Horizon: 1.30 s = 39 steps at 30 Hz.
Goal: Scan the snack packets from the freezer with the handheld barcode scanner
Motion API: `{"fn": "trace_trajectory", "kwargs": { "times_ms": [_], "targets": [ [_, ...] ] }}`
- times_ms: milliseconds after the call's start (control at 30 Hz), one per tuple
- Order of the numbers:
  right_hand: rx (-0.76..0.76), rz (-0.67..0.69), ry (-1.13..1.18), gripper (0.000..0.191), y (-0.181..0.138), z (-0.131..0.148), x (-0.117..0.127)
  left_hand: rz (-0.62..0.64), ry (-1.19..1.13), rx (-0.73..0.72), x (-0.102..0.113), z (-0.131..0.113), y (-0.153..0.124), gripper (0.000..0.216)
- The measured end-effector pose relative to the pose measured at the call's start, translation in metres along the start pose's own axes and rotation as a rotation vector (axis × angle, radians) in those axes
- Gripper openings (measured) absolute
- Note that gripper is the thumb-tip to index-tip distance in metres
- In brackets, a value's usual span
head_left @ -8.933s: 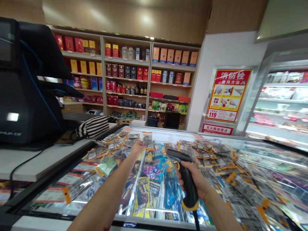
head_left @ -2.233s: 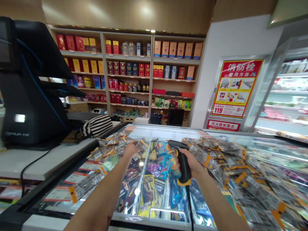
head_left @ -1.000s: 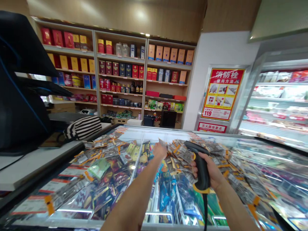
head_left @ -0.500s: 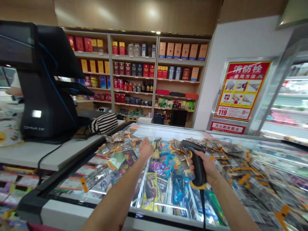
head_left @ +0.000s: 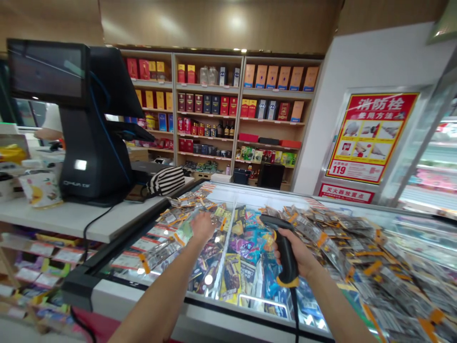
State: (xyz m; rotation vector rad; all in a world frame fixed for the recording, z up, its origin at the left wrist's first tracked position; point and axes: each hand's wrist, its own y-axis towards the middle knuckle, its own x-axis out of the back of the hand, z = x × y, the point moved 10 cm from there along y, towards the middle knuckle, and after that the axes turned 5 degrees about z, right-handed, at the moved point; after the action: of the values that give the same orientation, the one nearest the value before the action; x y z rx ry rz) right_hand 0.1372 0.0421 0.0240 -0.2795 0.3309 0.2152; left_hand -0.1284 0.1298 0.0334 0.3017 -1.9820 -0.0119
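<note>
In my right hand [head_left: 294, 250] is a black and yellow handheld barcode scanner [head_left: 286, 257], its head tipped toward the left and its cord hanging down. It is held above a glass-topped chest freezer [head_left: 139, 297]. My left hand [head_left: 203, 226] reaches over the freezer's left side with its fingers curled, and what they hold is hidden. Right by that hand lies a pile of small clear packets [head_left: 185, 205] with orange strips. A larger pile of such packets [head_left: 357, 252] covers the right side. Under the glass, between the hands, are colourful ice cream wrappers [head_left: 246, 247].
At left, a black checkout terminal [head_left: 93, 162] stands on a white counter [head_left: 89, 224], beside a striped pouch [head_left: 166, 181]. Shelves of boxes and bottles [head_left: 210, 105] line the back wall. A red fire-hydrant sign [head_left: 373, 138] hangs at right. Part of another person's arm [head_left: 50, 131] shows far left.
My left hand has moved left over the packets. The scanner in my right hand has shifted left too. My view has turned a little to the left.
</note>
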Motion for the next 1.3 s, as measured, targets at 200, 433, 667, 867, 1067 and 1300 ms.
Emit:
{"fn": "trace_trajectory", "kwargs": {
  "times_ms": [200,433,667,867,1067,1300],
  "targets": [
    [-0.057,0.049,-0.037,0.024,-0.001,-0.02,-0.011,-0.056,-0.133,0.133,0.004,0.015,0.0,0.034],
    [-0.053,0.066,-0.071,0.026,0.0,-0.018,-0.013,0.013,-0.461,0.014,0.012,-0.011,0.016,0.03],
    [-0.033,0.084,-0.065,0.025,-0.009,-0.015,-0.011,0.101,-0.632,-0.073,0.012,-0.049,0.021,0.029],
    [-0.036,0.093,-0.021,0.026,-0.019,-0.012,-0.003,0.126,-0.633,-0.096,0.01,-0.07,0.017,0.028],
    [-0.009,0.049,0.016,0.026,-0.026,-0.001,0.018,0.135,-0.576,-0.142,-0.001,-0.092,0.011,0.029],
    [0.054,-0.025,0.064,0.028,-0.032,0.016,0.054,0.128,-0.435,-0.183,-0.045,-0.133,0.003,0.03]
  ]
}}
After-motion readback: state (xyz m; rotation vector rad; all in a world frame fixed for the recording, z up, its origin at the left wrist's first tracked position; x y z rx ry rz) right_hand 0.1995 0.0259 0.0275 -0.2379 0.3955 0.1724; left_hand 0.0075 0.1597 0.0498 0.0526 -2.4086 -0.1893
